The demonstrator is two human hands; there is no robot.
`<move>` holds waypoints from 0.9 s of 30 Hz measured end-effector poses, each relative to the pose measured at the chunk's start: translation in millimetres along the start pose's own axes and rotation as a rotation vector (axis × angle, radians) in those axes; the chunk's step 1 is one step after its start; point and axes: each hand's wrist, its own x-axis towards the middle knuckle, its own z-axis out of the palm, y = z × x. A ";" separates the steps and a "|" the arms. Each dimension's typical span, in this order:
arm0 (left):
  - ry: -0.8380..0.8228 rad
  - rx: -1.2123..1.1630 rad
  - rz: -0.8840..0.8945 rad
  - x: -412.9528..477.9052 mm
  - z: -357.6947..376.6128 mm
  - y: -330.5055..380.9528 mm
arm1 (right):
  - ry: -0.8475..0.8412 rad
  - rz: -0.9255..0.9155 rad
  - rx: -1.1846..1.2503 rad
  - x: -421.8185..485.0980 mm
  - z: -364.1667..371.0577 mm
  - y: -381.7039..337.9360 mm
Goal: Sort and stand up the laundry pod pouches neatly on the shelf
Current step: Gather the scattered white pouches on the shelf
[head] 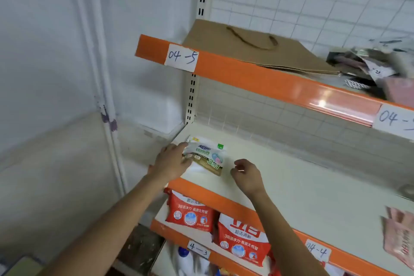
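A white and gold laundry pod pouch (pixel 207 156) stands at the left end of the cream middle shelf (pixel 302 188), near its front edge. My left hand (pixel 171 161) holds the pouch by its left side. My right hand (pixel 247 175) hovers just to the right of the pouch, fingers loosely curled, with nothing in it. On the shelf below stand two red pouches (pixel 190 213) (pixel 243 242) side by side. A pink pouch (pixel 398 237) shows at the right edge.
The top shelf carries a flat brown paper bag (pixel 253 51) and a heap of crumpled packets (pixel 376 67). Orange shelf edges bear handwritten labels (pixel 182 57). A white wall (pixel 56 51) stands to the left. Bottles (pixel 186 260) sit on the lowest level.
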 end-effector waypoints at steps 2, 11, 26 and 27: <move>-0.072 -0.070 -0.056 19.6 3.8 -3.4 | -0.024 0.024 -0.022 12.5 9.3 -6.1; -0.213 -0.343 -0.262 64.6 6.7 -13.4 | 0.034 0.269 0.147 61.8 48.4 -10.1; -0.298 -0.772 -0.349 71.8 7.7 -19.8 | 0.012 0.367 0.526 75.5 70.7 -17.9; -0.294 -0.808 -0.343 69.8 6.5 -20.3 | 0.006 0.354 0.569 74.5 70.6 -19.1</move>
